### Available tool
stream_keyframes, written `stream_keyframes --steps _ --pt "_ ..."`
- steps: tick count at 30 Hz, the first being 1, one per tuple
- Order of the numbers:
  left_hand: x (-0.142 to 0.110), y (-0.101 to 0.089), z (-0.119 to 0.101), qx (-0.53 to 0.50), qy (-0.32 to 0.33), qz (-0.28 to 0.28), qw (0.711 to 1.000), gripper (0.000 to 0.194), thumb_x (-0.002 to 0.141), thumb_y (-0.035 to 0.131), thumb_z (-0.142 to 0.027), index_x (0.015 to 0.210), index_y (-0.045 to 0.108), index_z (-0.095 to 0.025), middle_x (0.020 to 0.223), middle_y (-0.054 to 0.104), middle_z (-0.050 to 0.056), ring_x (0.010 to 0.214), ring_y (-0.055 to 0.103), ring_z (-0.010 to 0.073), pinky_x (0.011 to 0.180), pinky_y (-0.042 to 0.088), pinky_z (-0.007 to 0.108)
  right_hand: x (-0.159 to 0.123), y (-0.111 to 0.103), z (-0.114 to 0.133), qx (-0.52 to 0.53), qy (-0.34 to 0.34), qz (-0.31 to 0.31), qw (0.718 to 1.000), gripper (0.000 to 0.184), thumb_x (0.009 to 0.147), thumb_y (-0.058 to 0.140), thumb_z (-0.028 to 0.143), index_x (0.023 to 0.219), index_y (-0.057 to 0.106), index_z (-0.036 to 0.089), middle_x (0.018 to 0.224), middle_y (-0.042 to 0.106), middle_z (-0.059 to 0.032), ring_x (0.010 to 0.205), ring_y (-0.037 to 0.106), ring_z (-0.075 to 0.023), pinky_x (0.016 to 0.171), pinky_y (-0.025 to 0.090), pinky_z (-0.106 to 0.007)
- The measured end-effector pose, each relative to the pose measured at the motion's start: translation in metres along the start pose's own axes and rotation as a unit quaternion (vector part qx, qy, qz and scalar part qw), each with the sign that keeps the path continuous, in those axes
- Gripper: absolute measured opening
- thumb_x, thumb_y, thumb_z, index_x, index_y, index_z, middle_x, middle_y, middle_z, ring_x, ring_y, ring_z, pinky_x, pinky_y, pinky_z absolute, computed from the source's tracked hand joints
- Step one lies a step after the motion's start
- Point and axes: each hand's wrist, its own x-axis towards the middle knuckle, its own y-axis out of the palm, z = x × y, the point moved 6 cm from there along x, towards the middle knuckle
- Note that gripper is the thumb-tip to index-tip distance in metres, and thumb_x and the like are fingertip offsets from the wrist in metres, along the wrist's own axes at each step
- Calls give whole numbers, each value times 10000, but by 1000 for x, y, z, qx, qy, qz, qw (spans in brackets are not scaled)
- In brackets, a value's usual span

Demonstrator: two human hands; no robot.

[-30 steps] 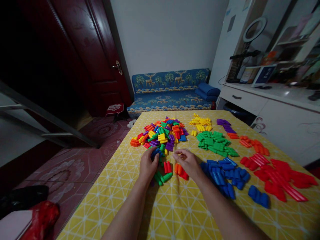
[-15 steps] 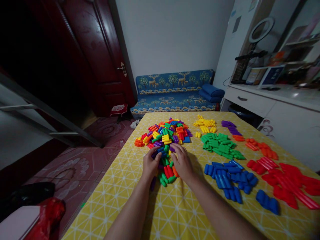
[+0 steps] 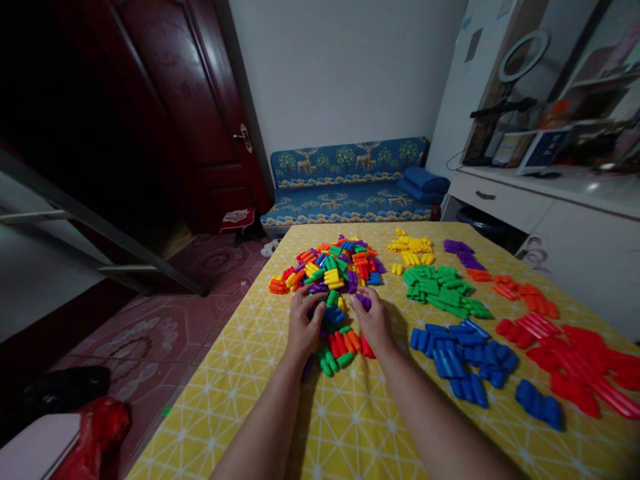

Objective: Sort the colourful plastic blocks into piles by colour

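Observation:
A mixed heap of coloured plastic building pieces (image 3: 332, 277), shaped like joined tubes, lies on the table's left half. My left hand (image 3: 304, 323) rests at the heap's near side, fingers curved and apart from the thumb, beside blue pieces (image 3: 336, 315). Opposite it, my right hand (image 3: 374, 324) has a purple piece (image 3: 363, 302) between thumb and fingers. Between my wrists lie red and orange pieces (image 3: 346, 342) and green pieces (image 3: 328, 361). A red piece (image 3: 367, 347) sits by my right wrist.
Single-colour groups lie to the right: yellow pieces (image 3: 411, 245), green pieces (image 3: 440, 290), blue pieces (image 3: 453, 357), red pieces (image 3: 575, 360), orange pieces (image 3: 530, 297) and purple pieces (image 3: 460, 250). A yellow patterned cloth (image 3: 215, 407) covers the table. Behind stands a blue sofa (image 3: 345, 193).
My right hand has shifted slightly right with the purple piece. Blue pieces between my hands have moved a little right and nearer, away from my left fingers. The red piece by my right wrist now shows.

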Motion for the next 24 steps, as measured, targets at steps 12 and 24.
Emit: stream_keyframes --steps 12,24 --pt "13 8 14 127 48 97 986 555 734 558 -38 1209 688 -294 1299 553 78 1200 543 280 1049 449 481 -1 7 -4 109 28 17 994 403 747 645 389 1092 605 184 935 697 -62 830 659 -201 769 532 -333" --pt "8 -3 11 18 21 -5 1000 235 906 536 -180 1084 687 -203 1019 668 72 982 642 209 882 521 346 -3 16 3 150 8 80 985 496 709 672 290 1189 600 190 1141 674 -90 1023 655 -226 896 528 -374"
